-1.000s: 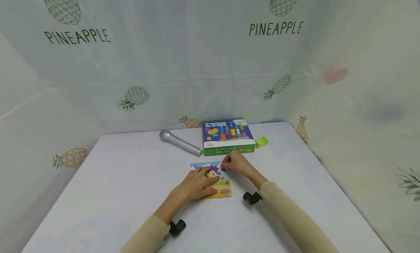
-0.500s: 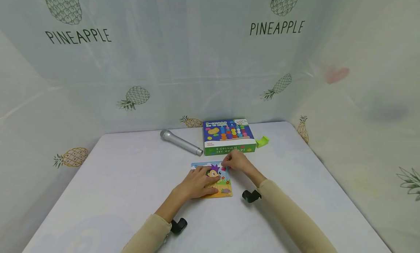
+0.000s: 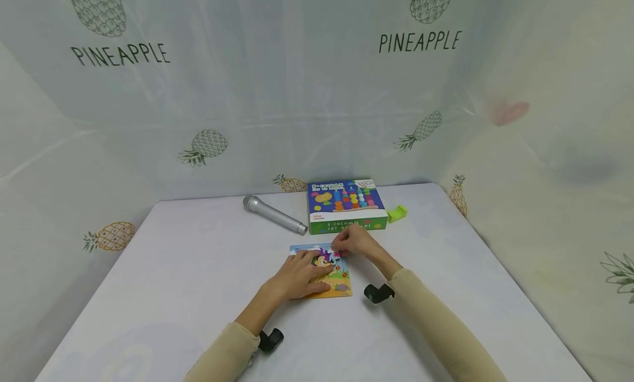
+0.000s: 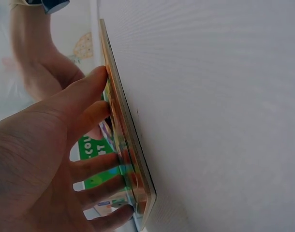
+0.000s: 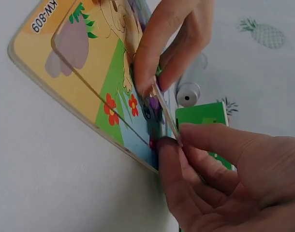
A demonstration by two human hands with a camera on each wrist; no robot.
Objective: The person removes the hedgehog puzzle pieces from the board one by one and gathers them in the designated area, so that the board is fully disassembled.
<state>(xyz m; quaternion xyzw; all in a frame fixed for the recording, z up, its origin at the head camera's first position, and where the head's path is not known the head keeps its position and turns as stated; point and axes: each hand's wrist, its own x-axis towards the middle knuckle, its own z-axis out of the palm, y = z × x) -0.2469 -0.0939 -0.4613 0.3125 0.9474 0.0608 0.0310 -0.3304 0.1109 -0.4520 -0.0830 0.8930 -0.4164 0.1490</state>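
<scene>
A picture puzzle board (image 3: 344, 294) with a purple-haired cartoon figure lies flat on the table. My left hand (image 3: 296, 276) rests over its left part, fingers spread; in the left wrist view the fingertips of this hand (image 4: 46, 150) touch the board's face. At the board's upper right corner is my right hand (image 3: 358, 243). The right wrist view shows this hand (image 5: 220, 179) pinching a thin puzzle piece (image 5: 168, 116), tilted up on edge from the board (image 5: 80, 96). Left-hand fingers touch or nearly touch the piece's other end.
Behind the board stands a blue and green bead-set box (image 3: 346, 207). A silver microphone (image 3: 274, 214) lies to the box's left, and a small lime-green object (image 3: 397, 213) sits at its right. A pineapple-print sheet (image 3: 307, 96) hangs behind the table (image 3: 198, 272).
My right hand has shifted slightly left over the board's upper right corner, with the nearby part of the picture now looking raised. My left hand stays in place on the board.
</scene>
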